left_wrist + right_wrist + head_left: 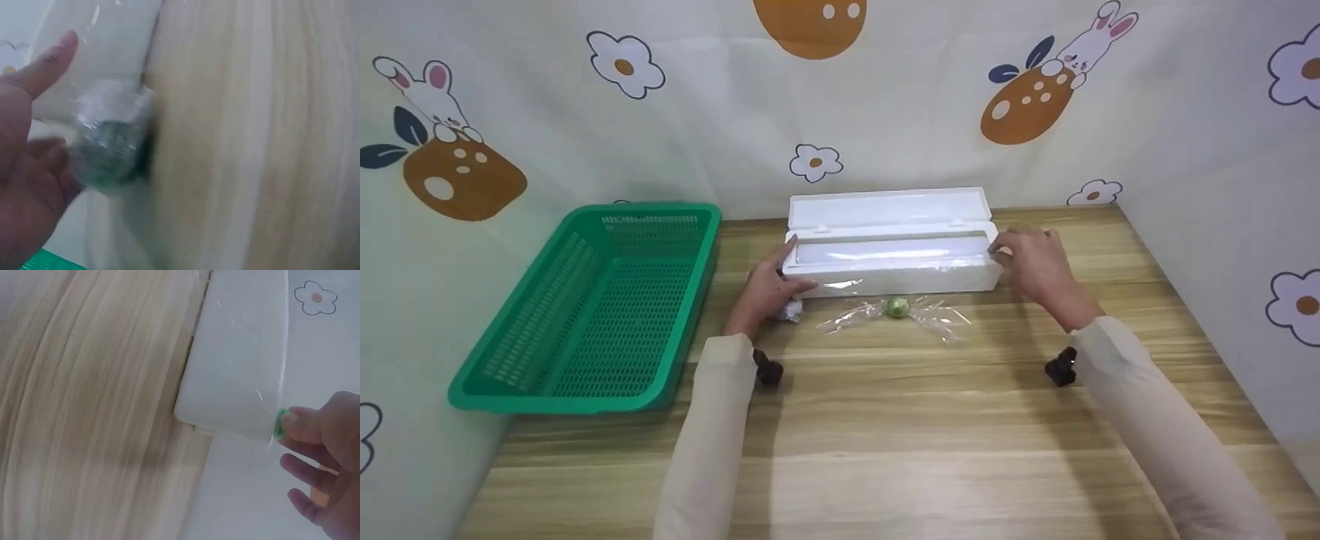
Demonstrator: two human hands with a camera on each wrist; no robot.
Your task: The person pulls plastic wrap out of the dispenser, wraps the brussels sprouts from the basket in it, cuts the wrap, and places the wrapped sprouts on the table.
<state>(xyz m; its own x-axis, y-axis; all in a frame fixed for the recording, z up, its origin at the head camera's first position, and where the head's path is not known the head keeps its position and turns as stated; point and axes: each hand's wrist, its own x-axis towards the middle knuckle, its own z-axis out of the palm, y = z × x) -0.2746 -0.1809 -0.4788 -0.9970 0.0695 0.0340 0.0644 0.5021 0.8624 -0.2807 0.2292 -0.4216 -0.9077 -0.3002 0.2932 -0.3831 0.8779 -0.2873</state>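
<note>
A white cling film dispenser (896, 279) stands with its lid (889, 210) up, the film roll (892, 249) showing inside. My left hand (765, 291) holds the dispenser's left end, thumb along the front and a finger at the top edge. At the right end my right hand (1033, 262) pinches a small green slide cutter (280, 424) between thumb and forefinger. Clear film lies over the dispenser's front. Beside my left hand is a bundle (112, 140) in crinkled film, something dark green inside. A small round green thing (897, 307), wrapped in film with spread ends, lies in front.
A green plastic basket (705, 277) stands on the left of the wooden table (900, 427). Behind and at the sides hangs a patterned cloth (720, 112) with rabbits and flowers. Black wrist mounts (769, 369) stick out under both sleeves.
</note>
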